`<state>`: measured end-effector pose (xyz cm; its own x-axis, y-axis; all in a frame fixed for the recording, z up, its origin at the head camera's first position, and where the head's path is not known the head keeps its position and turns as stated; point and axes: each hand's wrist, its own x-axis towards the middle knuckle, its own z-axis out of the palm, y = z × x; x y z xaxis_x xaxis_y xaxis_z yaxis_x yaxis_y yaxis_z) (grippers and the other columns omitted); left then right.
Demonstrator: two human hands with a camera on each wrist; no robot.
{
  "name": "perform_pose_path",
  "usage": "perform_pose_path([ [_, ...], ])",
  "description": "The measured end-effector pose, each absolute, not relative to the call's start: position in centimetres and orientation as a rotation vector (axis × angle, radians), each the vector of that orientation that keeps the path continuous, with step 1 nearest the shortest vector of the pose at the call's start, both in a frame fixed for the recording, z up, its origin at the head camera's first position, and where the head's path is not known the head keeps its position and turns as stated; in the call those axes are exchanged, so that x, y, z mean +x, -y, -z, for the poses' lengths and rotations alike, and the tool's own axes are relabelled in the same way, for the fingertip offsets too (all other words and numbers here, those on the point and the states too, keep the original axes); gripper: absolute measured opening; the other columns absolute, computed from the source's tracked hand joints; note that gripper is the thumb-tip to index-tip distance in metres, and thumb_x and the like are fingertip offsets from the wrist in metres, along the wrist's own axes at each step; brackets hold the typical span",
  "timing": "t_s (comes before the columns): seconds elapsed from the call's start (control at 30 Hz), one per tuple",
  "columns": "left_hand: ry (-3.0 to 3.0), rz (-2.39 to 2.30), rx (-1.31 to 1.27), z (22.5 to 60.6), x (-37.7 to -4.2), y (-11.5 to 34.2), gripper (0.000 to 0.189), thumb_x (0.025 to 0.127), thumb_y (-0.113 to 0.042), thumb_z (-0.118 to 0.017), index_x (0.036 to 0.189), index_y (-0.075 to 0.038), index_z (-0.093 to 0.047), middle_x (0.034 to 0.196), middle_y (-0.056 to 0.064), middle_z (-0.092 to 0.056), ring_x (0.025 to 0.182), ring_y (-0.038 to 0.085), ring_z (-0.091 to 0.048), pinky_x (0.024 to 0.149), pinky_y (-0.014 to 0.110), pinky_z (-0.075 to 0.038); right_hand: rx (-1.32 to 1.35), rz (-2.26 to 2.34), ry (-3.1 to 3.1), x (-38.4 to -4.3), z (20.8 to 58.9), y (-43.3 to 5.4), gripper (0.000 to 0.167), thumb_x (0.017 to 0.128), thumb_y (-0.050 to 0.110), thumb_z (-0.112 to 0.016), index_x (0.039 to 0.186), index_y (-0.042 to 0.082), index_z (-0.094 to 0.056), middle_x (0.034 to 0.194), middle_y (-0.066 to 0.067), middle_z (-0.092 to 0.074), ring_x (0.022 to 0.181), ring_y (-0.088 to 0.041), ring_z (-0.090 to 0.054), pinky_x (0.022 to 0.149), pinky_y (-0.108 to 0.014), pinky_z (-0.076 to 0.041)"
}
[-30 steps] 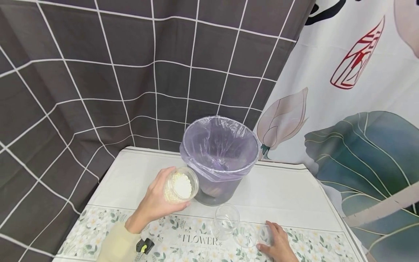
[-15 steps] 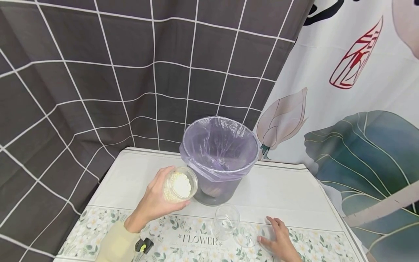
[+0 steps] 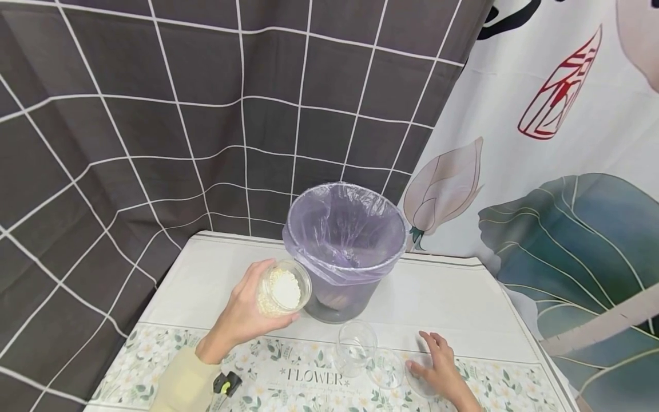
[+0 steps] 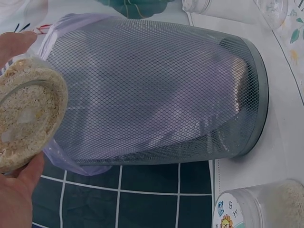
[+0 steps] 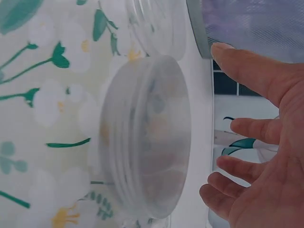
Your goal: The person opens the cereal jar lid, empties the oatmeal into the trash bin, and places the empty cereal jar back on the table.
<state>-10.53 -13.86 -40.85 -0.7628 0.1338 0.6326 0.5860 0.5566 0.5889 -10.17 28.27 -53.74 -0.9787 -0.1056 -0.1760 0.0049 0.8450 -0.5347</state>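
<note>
My left hand (image 3: 252,309) grips a clear round jar (image 3: 268,303) full of small pale grains. It holds the jar tilted beside the near left rim of a mesh bin (image 3: 334,312). In the left wrist view the grains show through the jar's base (image 4: 28,114). My right hand (image 3: 437,369) is over the flowered cloth at the front right, thumb and fingers spread. Below it lies a translucent round lid (image 5: 147,137) with ridged sides, apart from the fingers in the right wrist view.
A lilac bag (image 3: 350,240) lines the bin. In front of it stands a clear empty jar (image 3: 356,342), with a clear round piece (image 3: 386,369) to its right. A labelled jar of grains (image 4: 259,209) appears in the left wrist view. Dark grid curtain (image 3: 206,114) rises behind.
My right hand has come off the lid and shifted slightly forward and right, its fingers spreading. The left hand and its jar stay almost still.
</note>
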Motion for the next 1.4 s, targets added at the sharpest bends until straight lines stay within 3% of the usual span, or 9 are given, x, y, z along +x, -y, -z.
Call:
perform_pose_path([
  [1.03, 2.236, 1.047, -0.598, 39.8, -10.8, 14.7, 0.098, 0.047, -0.035, -0.087, 0.127, 0.001, -0.043, 0.119, 0.010, -0.052, 0.107, 0.026, -0.053, 0.092, 0.044, -0.047, -0.296, 0.841, -2.939, -13.0, 51.3, -27.8, 0.073, 0.079, 0.031, -0.069, 0.136, 0.001, -0.034, 0.135, -0.031, -0.023, 0.119, -0.048, -0.026, 0.088, -0.065, -0.035],
  [1.4, 2.262, 1.044, -0.602, 39.5, -11.1, 14.8, 0.097, 0.048, -0.034, -0.086, 0.129, -0.004, -0.042, 0.121, 0.009, -0.051, 0.110, 0.025, -0.051, 0.094, 0.043, -0.045, -0.314, 0.827, -2.931, -13.9, 50.4, -27.5, 0.073, 0.082, 0.028, -0.067, 0.139, 0.001, -0.029, 0.137, -0.031, -0.020, 0.120, -0.049, -0.024, 0.087, -0.064, -0.035],
])
